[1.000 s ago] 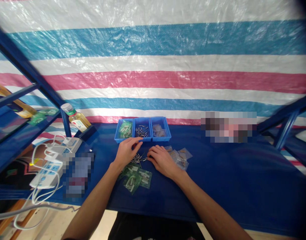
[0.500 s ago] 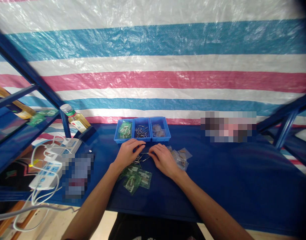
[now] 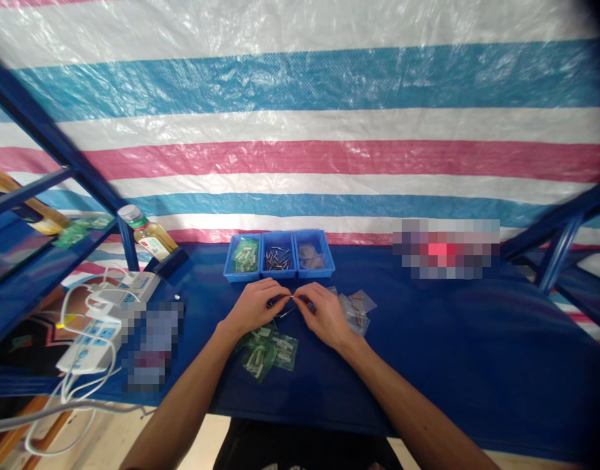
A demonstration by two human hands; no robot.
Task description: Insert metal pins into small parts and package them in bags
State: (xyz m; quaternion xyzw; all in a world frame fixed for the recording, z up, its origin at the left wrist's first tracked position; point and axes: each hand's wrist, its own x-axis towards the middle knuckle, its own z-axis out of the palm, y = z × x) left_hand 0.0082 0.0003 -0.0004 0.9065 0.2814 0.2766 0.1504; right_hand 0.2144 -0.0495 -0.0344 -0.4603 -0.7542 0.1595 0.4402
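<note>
My left hand (image 3: pixel 254 305) and my right hand (image 3: pixel 323 311) meet fingertip to fingertip above the blue table (image 3: pixel 427 339), both pinched on a thin metal pin (image 3: pixel 290 297). A few loose pins (image 3: pixel 283 313) lie under the hands. Small green bags (image 3: pixel 265 349) lie just near my left wrist, and clear bags (image 3: pixel 356 305) sit right of my right hand. Behind the hands stands a row of three blue bins (image 3: pixel 279 254): green bags on the left, metal pins in the middle, clear bags on the right.
A bottle of yellow liquid (image 3: pixel 147 236) stands at the back left beside a blue shelf post (image 3: pixel 128 245). White power strips with cables (image 3: pixel 101 313) lie at the left edge. A striped tarp (image 3: pixel 300 130) hangs behind the table.
My left hand came back from the middle bin toward the right hand. Both hands have lifted slightly from the pins and now pinch one pin between them.
</note>
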